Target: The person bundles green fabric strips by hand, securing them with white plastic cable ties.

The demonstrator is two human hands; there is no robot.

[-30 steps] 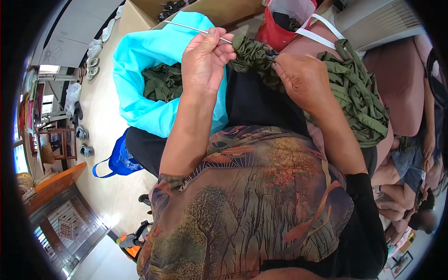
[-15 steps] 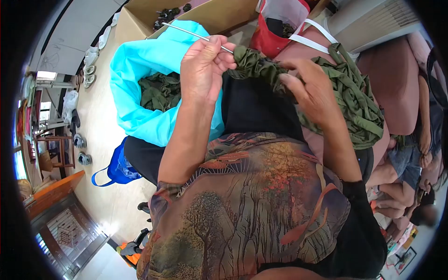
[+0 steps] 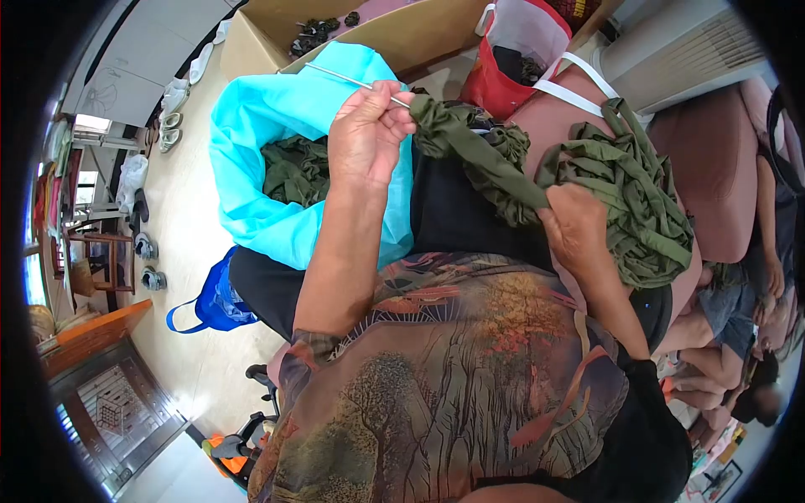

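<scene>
My left hand (image 3: 365,138) pinches a thin metal rod (image 3: 334,75), which points up and to the left. At the rod's lower end, a dark green fabric tube (image 3: 499,172) bunches up beside my fingertips. My right hand (image 3: 577,225) is closed on the same tube, pulling it fairly straight across my lap. Its gathered folds hang just below and behind that stretch. To the right of my right hand lies a heap of the same green fabric (image 3: 637,193). Whether the rod runs inside the tube is hidden.
An open turquoise bag (image 3: 239,126) with crumpled green cloth (image 3: 295,172) inside stands at left. Ahead are a cardboard box (image 3: 251,42) with dark bunched pieces and a red bag (image 3: 482,88). A blue bag (image 3: 210,289) lies on the floor. Another person's arm (image 3: 767,226) shows at right.
My right hand has moved down and right, drawing the fabric from a tight bunch into a longer, straighter stretch. My left hand keeps its pinch on the rod. The view has shifted slightly.
</scene>
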